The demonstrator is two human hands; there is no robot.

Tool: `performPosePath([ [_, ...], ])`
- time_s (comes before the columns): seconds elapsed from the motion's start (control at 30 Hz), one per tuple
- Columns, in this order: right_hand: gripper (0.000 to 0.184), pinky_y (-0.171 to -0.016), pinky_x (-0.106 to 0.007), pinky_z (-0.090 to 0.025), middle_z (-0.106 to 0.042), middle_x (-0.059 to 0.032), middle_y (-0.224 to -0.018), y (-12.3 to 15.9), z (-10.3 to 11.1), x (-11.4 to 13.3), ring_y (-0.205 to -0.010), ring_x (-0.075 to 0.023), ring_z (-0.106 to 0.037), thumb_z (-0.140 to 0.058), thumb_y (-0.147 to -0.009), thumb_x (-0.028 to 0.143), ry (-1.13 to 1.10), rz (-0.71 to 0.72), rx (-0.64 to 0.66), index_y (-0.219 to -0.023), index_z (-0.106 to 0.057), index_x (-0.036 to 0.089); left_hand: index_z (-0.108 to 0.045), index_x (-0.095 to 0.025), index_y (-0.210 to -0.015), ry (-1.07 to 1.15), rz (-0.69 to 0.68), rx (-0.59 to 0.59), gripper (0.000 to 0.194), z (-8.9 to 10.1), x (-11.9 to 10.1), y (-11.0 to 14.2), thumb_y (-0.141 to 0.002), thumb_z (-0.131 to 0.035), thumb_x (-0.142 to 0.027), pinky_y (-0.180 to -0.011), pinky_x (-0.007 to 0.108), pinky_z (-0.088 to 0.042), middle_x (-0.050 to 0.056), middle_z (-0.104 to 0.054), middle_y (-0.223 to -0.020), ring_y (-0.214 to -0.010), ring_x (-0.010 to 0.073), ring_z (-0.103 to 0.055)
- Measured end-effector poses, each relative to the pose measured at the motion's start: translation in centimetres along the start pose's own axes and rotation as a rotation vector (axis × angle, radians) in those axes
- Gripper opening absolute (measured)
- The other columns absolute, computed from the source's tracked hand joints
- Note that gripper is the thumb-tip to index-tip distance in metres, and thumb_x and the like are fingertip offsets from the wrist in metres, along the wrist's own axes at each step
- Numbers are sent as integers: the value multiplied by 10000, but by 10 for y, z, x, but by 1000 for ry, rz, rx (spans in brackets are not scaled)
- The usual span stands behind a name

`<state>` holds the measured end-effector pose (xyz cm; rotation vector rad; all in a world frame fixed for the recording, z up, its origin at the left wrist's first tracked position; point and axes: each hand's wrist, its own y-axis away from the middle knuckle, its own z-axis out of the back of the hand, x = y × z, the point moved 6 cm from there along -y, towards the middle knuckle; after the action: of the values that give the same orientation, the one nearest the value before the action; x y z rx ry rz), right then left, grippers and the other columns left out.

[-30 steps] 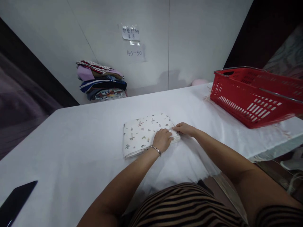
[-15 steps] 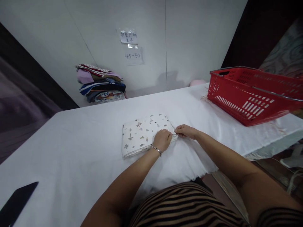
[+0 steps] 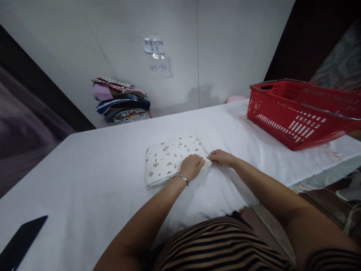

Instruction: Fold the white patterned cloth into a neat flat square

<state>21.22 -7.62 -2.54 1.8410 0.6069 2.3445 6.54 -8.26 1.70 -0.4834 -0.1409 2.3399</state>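
A white cloth [image 3: 162,160] printed with small grey and brown plant-like motifs lies folded into a flat rectangle. Over its right front part is my left hand [image 3: 191,166], closed with curled fingers on the layers close to the corner. From the right, my right hand [image 3: 221,157] pinches the edge of that same corner between thumb and fingers. Several layers show along the front and right edges. Fingertips of both hands are partly hidden at the corner, and they nearly touch each other there.
A white-covered table [image 3: 107,162] holds a red plastic basket [image 3: 284,113] with metal handles at right. At the back left is a pile of folded fabrics [image 3: 122,99]. A dark flat object [image 3: 24,241] lies front left. Paper signs [image 3: 158,67] hang on the wall.
My left hand has slid slightly left along the cloth. My right hand has shifted a touch left at the corner. The cloth stays in place.
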Motion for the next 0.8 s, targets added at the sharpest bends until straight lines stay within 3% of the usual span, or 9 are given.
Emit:
performPosePath([
  [0.13, 266, -405, -214, -218, -448, 46, -461, 3, 3, 5, -412, -51, -325, -643, -685, 332, -11, 23, -34, -544, -490, 167, -636, -212, -898, -49, 86, -21, 233, 17, 24, 10, -907, -423, -306, -748, 307, -400, 33, -618, -904, -879, 184, -524],
  [0.27, 270, -395, -221, -201, -423, 42, -438, 4, 3, 3, -400, -53, -309, -634, -699, 288, 26, -37, -42, -519, -471, 170, -641, -203, -861, -46, 93, 3, 240, 17, 37, 23, -903, -420, -287, -768, 316, -404, 38, -612, -903, -874, 185, -520],
  [0.43, 263, -384, -222, -218, -439, 29, -446, 6, 1, 1, -383, -56, -338, -616, -729, 263, 85, -61, -75, -531, -468, 172, -650, -212, -885, 20, 99, -26, 213, 13, 41, 28, -886, -447, -275, -808, 322, -408, 33, -617, -939, -905, 182, -523],
  [0.63, 204, -386, -215, -264, -556, -3, -587, 13, 1, 5, -428, -70, -454, -649, -727, 286, 155, -126, -129, -633, -512, 167, -653, -212, -889, 3, 101, -43, 212, 12, 40, 28, -887, -448, -266, -799, 337, -401, 38, -617, -932, -883, 189, -519],
  [0.8, 248, -398, -220, -269, -566, -8, -603, 15, -1, 8, -435, -70, -446, -654, -741, 352, 168, -136, -140, -655, -519, 163, -652, -207, -895, 4, 108, -52, 220, 12, 39, 29, -892, -441, -270, -786, 327, -399, 35, -615, -939, -878, 187, -509],
])
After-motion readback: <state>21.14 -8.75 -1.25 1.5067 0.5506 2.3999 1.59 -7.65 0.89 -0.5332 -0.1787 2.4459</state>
